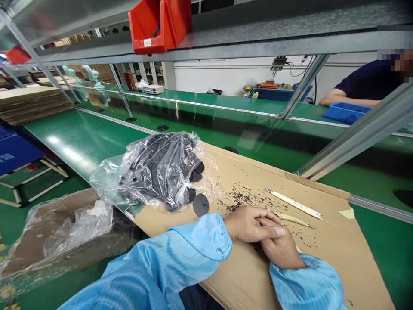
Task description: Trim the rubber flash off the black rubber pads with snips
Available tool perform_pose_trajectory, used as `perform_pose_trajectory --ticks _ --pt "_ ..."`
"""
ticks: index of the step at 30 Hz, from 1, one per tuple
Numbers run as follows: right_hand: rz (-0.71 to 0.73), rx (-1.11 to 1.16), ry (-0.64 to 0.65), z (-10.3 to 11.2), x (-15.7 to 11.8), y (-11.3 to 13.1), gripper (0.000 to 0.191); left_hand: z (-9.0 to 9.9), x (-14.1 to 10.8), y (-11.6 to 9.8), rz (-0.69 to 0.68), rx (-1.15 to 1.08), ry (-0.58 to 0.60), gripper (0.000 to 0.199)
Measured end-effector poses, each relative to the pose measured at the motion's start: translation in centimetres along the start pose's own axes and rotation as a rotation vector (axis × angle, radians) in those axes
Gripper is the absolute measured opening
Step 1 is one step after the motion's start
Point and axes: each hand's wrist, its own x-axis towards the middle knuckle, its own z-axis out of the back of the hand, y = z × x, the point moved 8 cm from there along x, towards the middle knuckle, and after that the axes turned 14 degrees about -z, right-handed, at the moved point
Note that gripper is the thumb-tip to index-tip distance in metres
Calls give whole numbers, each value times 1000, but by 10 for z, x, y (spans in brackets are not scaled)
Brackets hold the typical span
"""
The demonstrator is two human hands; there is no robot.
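My left hand (250, 224) is folded over my right hand (282, 247), its fingers and thumb wrapped across it. The right hand's fingers are mostly hidden beneath. Both rest above a cardboard sheet (235, 275). Just beyond them lie a curved cream tool with a pointed dark tip (295, 220) and a slim white tool with a metal end (293, 203), touched by neither hand. Small black bits (240, 198) are scattered around. A clear plastic bag (158, 168) of black discs stands to the left, with one loose black disc (201, 205) beside it.
A metal shelf (258, 36) with a red bin (151, 30) runs overhead. A slanted metal post (358, 129) rises at right. Across the green bench sits another person (364, 82) by a blue tray (346, 113). A plastic-lined box (64, 232) stands at lower left.
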Motion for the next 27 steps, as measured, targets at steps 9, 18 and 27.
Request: perform_pose_trajectory --ticks 9,18,27 --pt "-9 6 -7 0 0 -1 29 -1 -1 1 36 -3 14 37" --pt "-16 9 -12 0 1 0 28 0 0 -1 26 -6 18 36" --pt "-33 16 22 -3 0 -6 28 -1 -1 2 36 -2 17 40"
